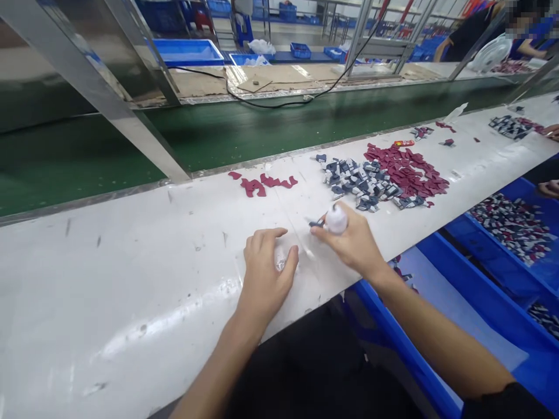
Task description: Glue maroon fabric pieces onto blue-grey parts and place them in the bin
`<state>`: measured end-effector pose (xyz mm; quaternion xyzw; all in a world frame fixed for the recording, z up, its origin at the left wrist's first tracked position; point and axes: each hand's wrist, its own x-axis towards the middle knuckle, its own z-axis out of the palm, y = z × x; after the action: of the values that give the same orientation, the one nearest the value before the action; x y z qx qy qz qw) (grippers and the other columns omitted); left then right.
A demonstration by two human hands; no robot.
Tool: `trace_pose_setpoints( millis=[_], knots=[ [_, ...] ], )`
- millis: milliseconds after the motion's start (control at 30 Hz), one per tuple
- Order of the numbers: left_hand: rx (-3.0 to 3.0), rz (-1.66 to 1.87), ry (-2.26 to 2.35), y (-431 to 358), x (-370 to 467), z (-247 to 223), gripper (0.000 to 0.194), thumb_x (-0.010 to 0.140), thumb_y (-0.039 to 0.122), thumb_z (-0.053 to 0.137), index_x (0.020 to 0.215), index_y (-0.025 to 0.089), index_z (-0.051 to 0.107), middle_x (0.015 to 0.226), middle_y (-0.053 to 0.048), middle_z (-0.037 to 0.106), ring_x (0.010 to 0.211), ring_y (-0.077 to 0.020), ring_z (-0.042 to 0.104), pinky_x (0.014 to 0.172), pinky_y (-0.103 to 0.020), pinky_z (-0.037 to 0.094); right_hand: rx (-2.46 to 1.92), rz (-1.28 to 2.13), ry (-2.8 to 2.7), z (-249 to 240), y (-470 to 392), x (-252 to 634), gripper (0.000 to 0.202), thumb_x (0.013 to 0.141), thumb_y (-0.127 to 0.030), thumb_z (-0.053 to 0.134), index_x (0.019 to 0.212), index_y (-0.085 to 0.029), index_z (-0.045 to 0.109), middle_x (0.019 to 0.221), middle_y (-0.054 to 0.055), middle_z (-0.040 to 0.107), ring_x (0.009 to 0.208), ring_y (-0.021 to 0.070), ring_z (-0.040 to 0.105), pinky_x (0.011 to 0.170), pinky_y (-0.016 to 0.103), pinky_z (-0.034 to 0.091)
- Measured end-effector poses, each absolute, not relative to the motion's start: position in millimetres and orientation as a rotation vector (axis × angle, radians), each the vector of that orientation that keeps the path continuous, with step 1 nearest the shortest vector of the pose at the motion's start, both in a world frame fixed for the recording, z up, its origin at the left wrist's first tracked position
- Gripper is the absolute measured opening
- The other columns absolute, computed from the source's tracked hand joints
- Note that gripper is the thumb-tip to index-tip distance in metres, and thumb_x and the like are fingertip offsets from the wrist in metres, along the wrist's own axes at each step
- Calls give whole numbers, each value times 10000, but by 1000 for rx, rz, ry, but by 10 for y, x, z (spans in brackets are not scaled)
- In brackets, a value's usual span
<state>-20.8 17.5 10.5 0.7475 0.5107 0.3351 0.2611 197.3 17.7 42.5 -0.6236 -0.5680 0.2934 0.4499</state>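
Clock positions are read from the right hand, with 12 toward the far side of the desk.

The white desk (pixel 131 262) is the work surface. The green belt (pixel 209 134) runs beyond it, from 10 through 1 o'clock. The blue bin (pixel 471 291) sits below the desk edge at 4 o'clock, with a pale sheet and a few pieces visible inside. The maroon pile (pixel 406 169) lies at 2 o'clock; the grey-white pile (pixel 360 180) adjoins it at 1 o'clock.

The left hand (pixel 262 273) is at 8 o'clock, above the desk: grip curved, thumb and fingers apart. A shiny item beside its thumb is too blurred to identify. The right hand (pixel 356 235) has its grip clamped around a white container (pixel 336 220).

Loose maroon pieces (pixel 253 187) lie at 10 o'clock. A dark piece (pixel 315 223) is at 9 o'clock, at the right fingertips.

Progress, as judged: one piece appears to be in process. Both piles are substantial, so most of the work is probably outstanding. The binned pieces may be finished units; this cannot be confirmed.
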Motion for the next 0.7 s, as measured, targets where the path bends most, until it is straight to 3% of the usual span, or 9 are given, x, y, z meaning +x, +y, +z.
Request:
trace_pose_setpoints(
  millis=[100, 233, 433, 567, 700],
  knots=[
    [1976, 929, 1421, -119, -306, 96, 293, 1061, 336, 670, 1344, 289, 612, 1286, -77, 714, 1242, -286, 652, 1110, -523, 523, -1526, 976, -1361, 343, -70, 1604, 405, 868, -475, 923, 839, -255, 584, 768, -35, 656, 729, 200, 607, 672, 330, 448],
    [2001, 946, 1517, -400, -400, 43, 440, 1028, 280, 717, 1441, 309, 567, 1325, -74, 720, 1231, -290, 654, 1100, -515, 503, -1542, 1033, -1368, 286, -249, 1316, 369, 908, -391, 881, 823, -253, 550, 749, -54, 622, 694, 173, 565, 650, 316, 424],
    [2040, 874, 1593, -549, -464, -15, 266, 1067, 321, 700, 1320, 297, 624, 1201, -52, 758, 1157, -294, 649, 995, -476, 484, -1548, 1181, -1404, 339, -325, 1297, 378, 913, -473, 876, 848, -248, 579, 804, -29, 647, 746, 191, 600, 667, 326, 463],
    [2024, 915, 1690, -567, -461, -57, 366, 1056, 337, 700, 1399, 254, 604, 1218, -91, 735, 1182, -322, 625, 1040, -512, 491, -1605, 1248, -1296, 380, -323, 1483, 449, 848, -408, 917, 1052, -266, 543, 864, -37, 688, 758, 192, 639, 666, 313, 500],
    [2046, 916, 1777, -566, -408, -72, 390, 1011, 345, 745, 1361, 223, 622, 1238, -116, 718, 1189, -349, 607, 1023, -525, 495, -1490, 1387, -1182, 374, -376, 1635, 458, 953, -386, 787, 1204, -308, 413, 856, -74, 680, 641, 150, 583, 570, 268, 473]
  ],
)
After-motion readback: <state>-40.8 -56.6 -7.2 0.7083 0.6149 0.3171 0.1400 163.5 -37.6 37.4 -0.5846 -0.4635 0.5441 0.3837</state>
